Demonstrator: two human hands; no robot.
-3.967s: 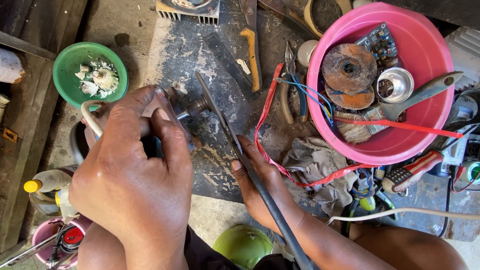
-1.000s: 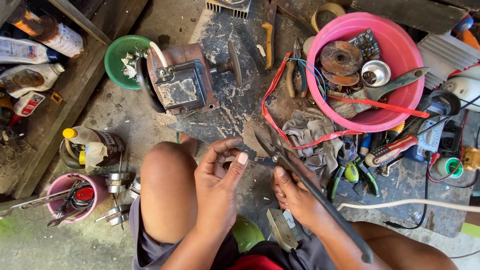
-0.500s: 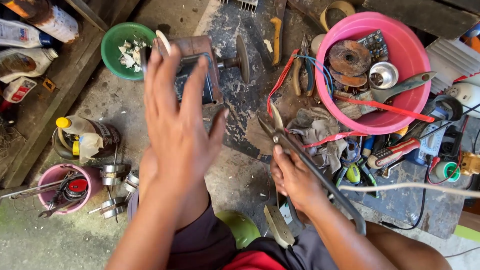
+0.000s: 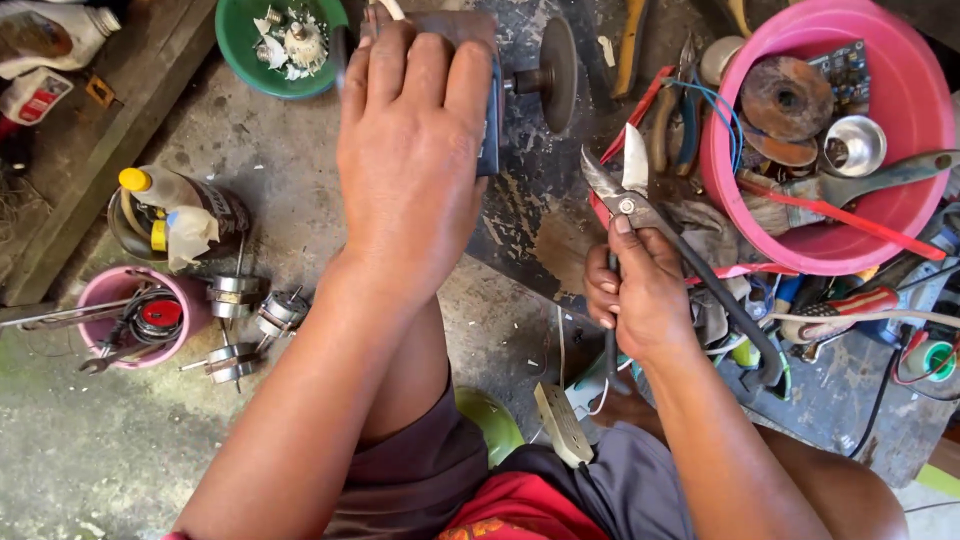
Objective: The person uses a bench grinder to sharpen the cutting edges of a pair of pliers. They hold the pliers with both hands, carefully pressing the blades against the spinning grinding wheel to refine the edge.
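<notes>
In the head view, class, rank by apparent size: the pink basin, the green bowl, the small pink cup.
1. pink basin, largest.
2. green bowl, though partly cut off.
3. small pink cup, smallest.

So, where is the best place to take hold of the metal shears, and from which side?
Grip the shears by the two long dark handles, coming from the near side, as the right hand does. The open pointed blades face away toward the pink basin, so that end is best avoided.
</notes>
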